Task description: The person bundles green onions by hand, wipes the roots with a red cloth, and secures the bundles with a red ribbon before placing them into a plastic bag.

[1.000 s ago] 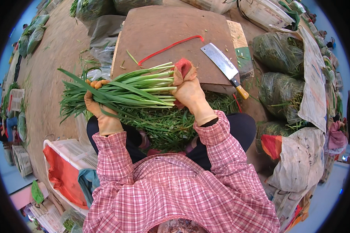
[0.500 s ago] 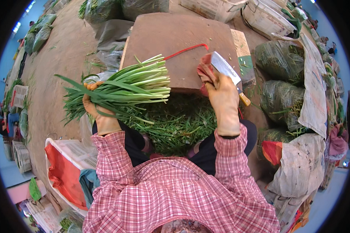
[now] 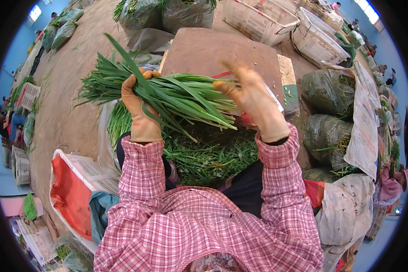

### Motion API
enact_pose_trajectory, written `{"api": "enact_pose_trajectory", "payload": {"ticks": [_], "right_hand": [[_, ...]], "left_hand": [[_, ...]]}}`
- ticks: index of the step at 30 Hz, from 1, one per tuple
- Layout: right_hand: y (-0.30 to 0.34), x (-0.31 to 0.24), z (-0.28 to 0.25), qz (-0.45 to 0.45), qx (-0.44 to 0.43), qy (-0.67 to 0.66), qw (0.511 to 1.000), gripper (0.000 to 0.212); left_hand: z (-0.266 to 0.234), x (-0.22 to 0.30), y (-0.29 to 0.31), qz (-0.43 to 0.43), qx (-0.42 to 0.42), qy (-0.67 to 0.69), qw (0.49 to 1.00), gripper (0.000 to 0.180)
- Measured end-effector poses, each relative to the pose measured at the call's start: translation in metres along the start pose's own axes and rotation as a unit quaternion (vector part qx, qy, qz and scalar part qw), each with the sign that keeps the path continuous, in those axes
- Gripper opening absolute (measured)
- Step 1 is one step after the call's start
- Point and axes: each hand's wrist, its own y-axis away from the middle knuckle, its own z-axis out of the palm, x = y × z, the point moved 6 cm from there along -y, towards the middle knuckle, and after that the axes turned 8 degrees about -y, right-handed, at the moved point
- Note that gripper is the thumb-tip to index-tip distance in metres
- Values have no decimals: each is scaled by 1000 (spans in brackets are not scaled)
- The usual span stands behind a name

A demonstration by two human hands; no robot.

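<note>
Left hand (image 3: pixel 139 106) is clamped around the green onion bunch (image 3: pixel 177 95), lying crosswise, leaf tips pointing left; right hand (image 3: pixel 251 97), fingers spread, touches its other end.

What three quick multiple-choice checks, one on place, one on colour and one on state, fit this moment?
1. Where is the brown wooden chopping board?
A. Beyond the raised bundle
B. Behind the person
C. In the white basket

2. What colour are the gloves?
A. Blue
B. Tan
C. Black

3. How is the bundle of long green leafy stalks held?
A. Lying on the floor
B. Raised, left hand gripping it
C. Packed in a sack

Answers: 1 A, the board lies past the stalks. 2 B, both the left hand and the right hand wear tan gloves. 3 B, the left grip wraps the leafy end, and the right hand is at the other end.
</note>
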Motion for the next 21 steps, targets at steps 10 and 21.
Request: {"api": "enact_pose_trajectory", "payload": {"ticks": [10, 21], "right_hand": [[63, 110, 96, 250, -113, -66, 959, 38], [-9, 44, 107, 170, -159, -419, 878, 61]], "left_hand": [[-6, 124, -17, 179, 75, -204, 959, 28], [15, 68, -4, -11, -100, -132, 986, 42]]}}
